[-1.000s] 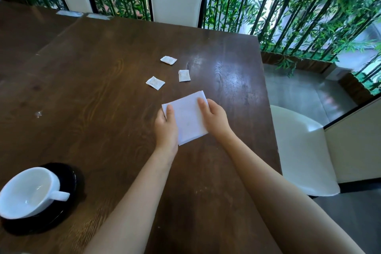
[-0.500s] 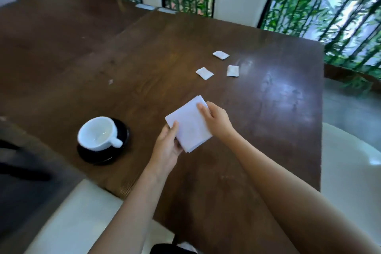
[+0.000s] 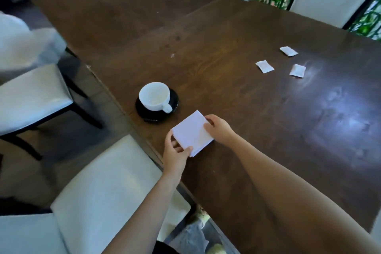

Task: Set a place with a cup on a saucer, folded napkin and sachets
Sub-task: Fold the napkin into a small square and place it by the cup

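Both hands grip folded napkin, cup at 11 o'clock.
L hand + R hand pinch edges; risk: napkin clips cup handle if slid carelessly.

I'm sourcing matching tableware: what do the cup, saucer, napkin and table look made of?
Cup: glossy white, probably glazed ceramic, judging by its thick rim and smooth sheen.
Saucer: glossy black, likely the same glazed ceramic.
Napkin: matte white, thin folded layers showing at its edge; paper or fine cloth, cannot tell which.
Table: dark brown wood grain under a reflective varnish; solid wood or veneer is unclear.
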The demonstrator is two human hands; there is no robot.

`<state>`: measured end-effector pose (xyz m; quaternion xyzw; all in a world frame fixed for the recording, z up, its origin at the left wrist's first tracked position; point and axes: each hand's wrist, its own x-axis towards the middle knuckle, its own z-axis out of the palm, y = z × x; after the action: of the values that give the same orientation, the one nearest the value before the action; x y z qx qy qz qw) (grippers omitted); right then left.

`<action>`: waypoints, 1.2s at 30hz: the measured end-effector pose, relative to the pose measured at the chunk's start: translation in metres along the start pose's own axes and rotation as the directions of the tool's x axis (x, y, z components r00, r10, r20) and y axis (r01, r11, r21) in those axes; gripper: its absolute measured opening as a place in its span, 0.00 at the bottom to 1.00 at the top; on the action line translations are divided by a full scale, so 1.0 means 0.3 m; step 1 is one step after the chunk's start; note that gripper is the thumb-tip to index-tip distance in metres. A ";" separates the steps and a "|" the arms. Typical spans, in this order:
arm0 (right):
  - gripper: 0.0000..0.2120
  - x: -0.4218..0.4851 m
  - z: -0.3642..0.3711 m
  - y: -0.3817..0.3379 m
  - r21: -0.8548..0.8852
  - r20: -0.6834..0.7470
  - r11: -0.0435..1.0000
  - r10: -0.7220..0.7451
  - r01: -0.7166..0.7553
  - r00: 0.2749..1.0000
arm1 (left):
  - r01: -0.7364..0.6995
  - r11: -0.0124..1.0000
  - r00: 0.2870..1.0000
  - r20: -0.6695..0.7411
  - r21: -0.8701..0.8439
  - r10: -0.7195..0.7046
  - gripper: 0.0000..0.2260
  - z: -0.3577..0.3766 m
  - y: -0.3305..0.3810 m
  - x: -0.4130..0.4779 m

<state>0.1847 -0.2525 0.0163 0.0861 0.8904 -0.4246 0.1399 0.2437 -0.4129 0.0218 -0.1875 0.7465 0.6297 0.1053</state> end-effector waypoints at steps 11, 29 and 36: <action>0.22 -0.050 0.013 0.026 -0.360 -0.013 0.920 -0.170 0.154 0.985 | -0.281 0.745 0.918 -0.057 0.605 0.392 0.20 0.051 -0.077 -0.055; 0.22 -0.110 0.028 0.136 -0.727 0.098 0.616 -0.343 0.302 0.934 | -0.450 0.610 0.835 0.064 0.652 0.547 0.05 0.033 -0.164 -0.055; 0.22 -0.113 0.037 0.129 -0.690 0.060 0.679 -0.289 0.249 0.955 | -0.426 0.607 0.853 0.073 0.671 0.518 0.06 0.047 -0.147 -0.056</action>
<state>0.2292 -0.2382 -0.0078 -0.0927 0.9901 -0.0756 0.0737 0.2761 -0.4027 -0.0141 0.0262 0.9480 0.3127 -0.0533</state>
